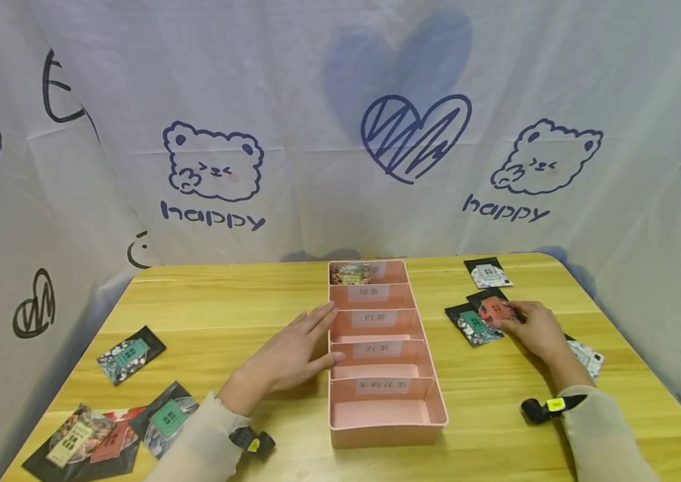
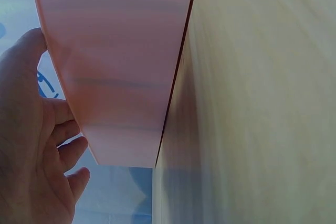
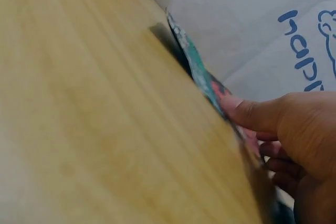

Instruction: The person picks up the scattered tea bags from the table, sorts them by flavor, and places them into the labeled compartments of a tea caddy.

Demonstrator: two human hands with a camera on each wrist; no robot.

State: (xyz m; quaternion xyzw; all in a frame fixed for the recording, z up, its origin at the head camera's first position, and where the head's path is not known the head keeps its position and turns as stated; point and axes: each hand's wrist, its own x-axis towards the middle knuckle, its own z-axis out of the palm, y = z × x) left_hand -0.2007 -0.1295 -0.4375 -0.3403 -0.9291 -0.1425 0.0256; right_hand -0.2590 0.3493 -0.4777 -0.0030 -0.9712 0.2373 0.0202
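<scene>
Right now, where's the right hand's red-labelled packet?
In the head view, the red-labelled packet is right of the pink tray, held by the right hand, beside the green-labelled packet.

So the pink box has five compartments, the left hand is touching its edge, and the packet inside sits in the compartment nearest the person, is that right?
Not quite: the packet sits in the compartment farthest from the person, as the head view shows. The pink box does have five compartments, and the left hand is touching its edge.
</scene>
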